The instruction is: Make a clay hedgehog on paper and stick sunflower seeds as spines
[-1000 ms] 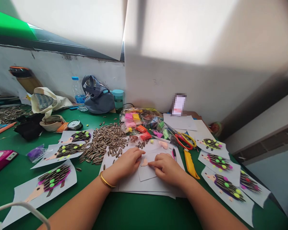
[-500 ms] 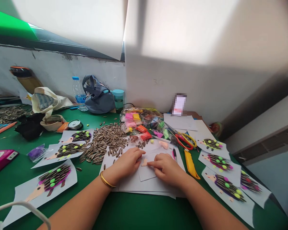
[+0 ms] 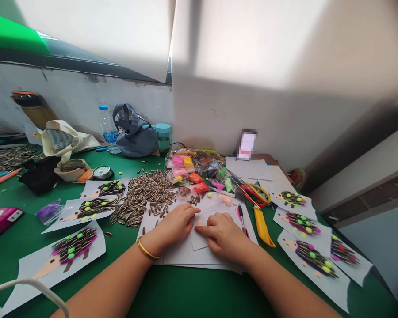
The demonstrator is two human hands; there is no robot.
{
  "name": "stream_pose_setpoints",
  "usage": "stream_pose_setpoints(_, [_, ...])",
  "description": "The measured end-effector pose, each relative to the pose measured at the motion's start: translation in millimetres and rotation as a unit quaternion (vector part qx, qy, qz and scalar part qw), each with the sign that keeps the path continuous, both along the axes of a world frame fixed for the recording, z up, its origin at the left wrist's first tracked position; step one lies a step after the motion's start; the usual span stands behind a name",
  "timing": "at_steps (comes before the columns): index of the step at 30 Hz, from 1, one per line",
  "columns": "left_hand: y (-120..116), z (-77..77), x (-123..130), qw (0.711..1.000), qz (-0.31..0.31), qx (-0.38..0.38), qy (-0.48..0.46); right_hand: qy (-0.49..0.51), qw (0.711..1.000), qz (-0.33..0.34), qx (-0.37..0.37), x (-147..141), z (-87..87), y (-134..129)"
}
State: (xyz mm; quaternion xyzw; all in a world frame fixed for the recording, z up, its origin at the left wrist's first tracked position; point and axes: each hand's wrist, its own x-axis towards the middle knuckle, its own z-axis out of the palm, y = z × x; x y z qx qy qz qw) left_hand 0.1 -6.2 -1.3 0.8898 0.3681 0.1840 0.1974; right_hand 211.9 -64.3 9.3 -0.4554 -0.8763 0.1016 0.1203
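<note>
A small white sheet (image 3: 199,242) lies on a stack of larger white paper (image 3: 172,258) in front of me. On it is a small flat piece of peach modelling clay (image 3: 200,222), partly hidden by a finger. My right hand (image 3: 223,233) stretches its index finger onto the clay, the other fingers bent beneath the palm. My left hand (image 3: 176,224) rests on the paper to the left, fingers extended near the sheet's edge, holding nothing. Behind the hands lies a lump of peach clay (image 3: 225,200). A black pen (image 3: 241,217) lies right of my right hand.
A pile of sunflower seeds (image 3: 149,192) spreads at back left beside bagged coloured clay (image 3: 189,172). Red-handled scissors (image 3: 254,196) and a yellow cutter (image 3: 263,227) lie right. Hedgehog pictures made with seeds flank both sides, one on the left (image 3: 96,260), one on the right (image 3: 338,287).
My right hand has shifted slightly left, its index finger covering more of the peach clay. My left hand stays in place.
</note>
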Motion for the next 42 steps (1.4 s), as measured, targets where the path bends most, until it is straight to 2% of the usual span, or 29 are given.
stream_pose_setpoints(3, [1.0,-3.1,-0.8,1.0,-0.004,0.005,-0.007,0.024,1.0,-0.008,0.008,3.4,-4.8,4.0])
stream_pose_setpoints(6, [1.2,-5.8,-2.1,1.0,-0.008,0.006,-0.013,0.046,0.998,-0.048,0.016,10.7,-10.7,10.3])
stream_pose_setpoints(13, [0.9,-6.3,-1.7,0.999,-0.011,0.03,-0.021,0.008,0.995,-0.103,-0.004,15.1,-11.0,14.9])
stream_pose_setpoints(22, [-0.3,3.9,-2.8,0.999,-0.003,0.041,0.005,-0.004,0.994,-0.105,-0.011,11.4,-7.0,9.9])
stream_pose_setpoints(26, [-5.7,7.3,0.6,0.996,-0.014,0.069,0.057,0.003,0.995,-0.095,-0.018,8.7,-9.8,9.9])
stream_pose_setpoints(30, [-12.2,11.2,4.7,0.988,0.004,0.101,0.113,0.002,0.996,-0.086,-0.019,8.2,-11.9,10.8])
stream_pose_setpoints(33, [-15.5,13.6,2.6,0.986,-0.007,0.101,0.134,0.0,0.996,-0.086,-0.018,8.5,-12.1,11.3])
stream_pose_setpoints(37, [-18.1,11.0,-5.9,0.986,-0.024,0.093,0.133,-0.001,0.996,-0.087,-0.016,8.3,-11.8,11.3])
stream_pose_setpoints(42, [-19.3,-0.6,-10.4,0.991,-0.003,0.1,0.088,0.005,0.995,-0.095,-0.018,8.3,-10.9,12.1])
